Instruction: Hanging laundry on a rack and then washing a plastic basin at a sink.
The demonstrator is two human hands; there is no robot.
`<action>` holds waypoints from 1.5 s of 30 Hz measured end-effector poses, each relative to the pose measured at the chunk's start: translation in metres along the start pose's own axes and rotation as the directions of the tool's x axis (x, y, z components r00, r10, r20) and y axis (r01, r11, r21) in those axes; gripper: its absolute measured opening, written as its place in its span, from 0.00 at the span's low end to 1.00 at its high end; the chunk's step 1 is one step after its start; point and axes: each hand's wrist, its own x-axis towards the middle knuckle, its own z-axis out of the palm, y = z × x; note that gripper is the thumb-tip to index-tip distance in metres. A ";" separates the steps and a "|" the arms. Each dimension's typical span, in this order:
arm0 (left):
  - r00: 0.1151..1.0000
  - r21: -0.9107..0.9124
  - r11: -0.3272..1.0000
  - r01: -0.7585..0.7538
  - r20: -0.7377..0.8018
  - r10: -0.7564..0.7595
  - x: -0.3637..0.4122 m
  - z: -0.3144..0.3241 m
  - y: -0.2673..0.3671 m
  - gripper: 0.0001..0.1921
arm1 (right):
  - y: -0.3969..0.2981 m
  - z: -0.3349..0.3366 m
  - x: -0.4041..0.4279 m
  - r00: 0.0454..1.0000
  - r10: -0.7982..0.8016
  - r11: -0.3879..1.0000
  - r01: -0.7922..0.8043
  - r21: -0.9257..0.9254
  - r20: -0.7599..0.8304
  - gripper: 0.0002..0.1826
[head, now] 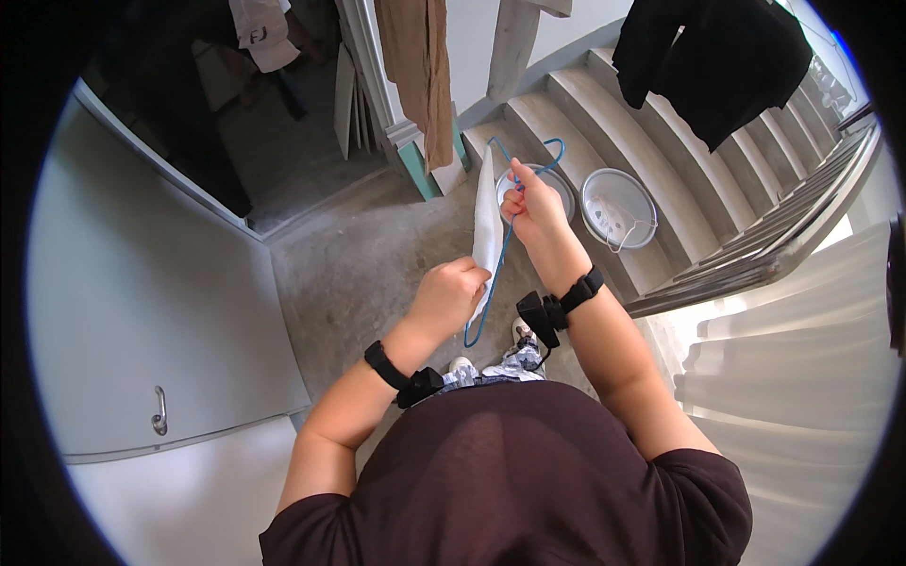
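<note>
A blue clothes hanger (505, 244) is held up in front of my body, its hook pointing to the upper right. My right hand (529, 201) is closed around the hanger near the base of the hook. A white cloth (485, 223) hangs along the hanger's lower bar, and my left hand (453, 293) pinches its near part close to the bar. Behind my right hand, a round metal basin (566, 192) is partly hidden. Another metal basin (618, 209), with a pale wire hanger (633, 225) in it, stands to the right of it on the stairs.
Concrete stairs (601, 106) curve up to the right beside a metal railing (771, 247). Brown cloth (425, 78) and black clothing (708, 64) hang overhead. A grey door (163, 283) is at left, boards (354, 106) lean near the doorway, and a pale curtain (786, 354) hangs at right.
</note>
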 end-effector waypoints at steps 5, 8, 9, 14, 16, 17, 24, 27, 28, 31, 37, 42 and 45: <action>0.969 -0.164 0.986 -0.010 0.241 0.050 0.001 -0.003 -0.007 0.06 | -0.013 -0.014 0.019 0.992 0.066 0.989 -0.051 0.138 -0.107 0.13; 0.938 -0.360 0.929 0.087 0.343 0.045 0.007 0.004 -0.005 0.06 | -0.026 -0.032 0.024 0.992 0.065 0.988 -0.048 0.149 -0.109 0.13; 0.920 -0.441 0.884 0.153 0.389 0.035 0.015 0.002 -0.008 0.06 | -0.033 -0.031 0.025 0.994 0.055 0.987 -0.041 0.157 -0.090 0.13; 0.912 -0.447 0.867 0.221 0.410 -0.021 0.060 0.004 -0.017 0.12 | -0.046 -0.021 0.028 0.998 -0.059 0.995 0.061 0.077 -0.027 0.07; 0.891 -0.435 0.879 0.196 0.453 0.025 0.075 0.027 -0.010 0.11 | -0.063 -0.032 0.025 0.986 -0.152 0.988 0.151 0.018 0.065 0.02; 0.867 -0.436 0.874 0.215 0.498 0.035 0.078 0.039 -0.004 0.11 | -0.071 -0.043 0.022 0.979 -0.159 0.987 0.156 0.029 0.125 0.03; 0.774 -0.732 0.363 0.576 0.631 0.044 0.136 0.078 0.055 0.10 | -0.143 -0.074 -0.016 0.966 -0.156 0.940 0.209 -0.268 0.207 0.25; 0.849 -0.779 0.474 0.411 0.516 0.113 0.177 0.096 0.061 0.11 | -0.162 -0.096 -0.022 0.921 -0.285 0.666 0.390 -0.636 0.266 0.24; 0.843 -0.794 0.419 0.441 0.527 0.111 0.187 0.097 0.067 0.12 | -0.165 -0.104 -0.027 0.907 -0.336 0.617 0.416 -0.668 0.254 0.24; 0.877 -0.804 0.446 0.394 0.474 0.080 0.221 0.113 0.077 0.14 | -0.178 -0.117 -0.057 0.885 -0.369 0.584 0.459 -0.669 0.285 0.25; 0.913 -0.807 0.536 0.248 0.379 0.148 0.272 0.138 0.121 0.13 | -0.189 -0.146 -0.049 0.811 -0.473 0.519 0.572 -0.635 0.344 0.24; 0.946 -0.794 0.557 0.246 0.322 0.042 0.326 0.173 0.137 0.08 | -0.228 -0.151 -0.024 0.700 -0.680 0.517 0.669 -0.535 0.218 0.19; 0.950 -0.770 0.612 0.181 0.298 0.093 0.372 0.182 0.135 0.06 | -0.260 -0.132 -0.008 0.717 -0.680 0.571 0.650 -0.502 0.153 0.19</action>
